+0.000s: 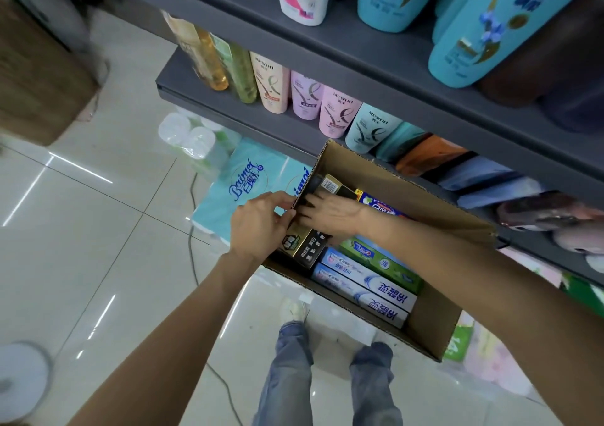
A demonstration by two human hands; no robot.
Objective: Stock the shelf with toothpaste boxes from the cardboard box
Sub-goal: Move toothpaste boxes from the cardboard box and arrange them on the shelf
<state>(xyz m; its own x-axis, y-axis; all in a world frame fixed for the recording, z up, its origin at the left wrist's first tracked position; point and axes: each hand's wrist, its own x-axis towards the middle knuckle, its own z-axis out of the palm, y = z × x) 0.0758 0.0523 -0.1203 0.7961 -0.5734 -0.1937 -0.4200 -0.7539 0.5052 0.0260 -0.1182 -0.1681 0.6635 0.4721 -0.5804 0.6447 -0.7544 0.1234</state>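
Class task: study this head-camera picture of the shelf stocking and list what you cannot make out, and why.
- Right hand fingertips: head view, hidden behind the black and gold toothpaste boxes, so its grip is unclear.
- Left hand: fingers partly behind the cardboard box wall.
- Blue toothpaste box: mostly covered by the right forearm.
- Teal bottles: tops cut off by the frame's top edge.

Left hand (pixel 258 226) fingers curled; right hand (pixel 330 215) flat.

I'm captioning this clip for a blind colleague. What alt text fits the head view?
Both hands reach into an open cardboard box of toothpaste: the left hand grips its left wall, the right hand rests on black-and-gold toothpaste boxes. White and green ones lie beside them, before grey shelves of shampoo bottles.
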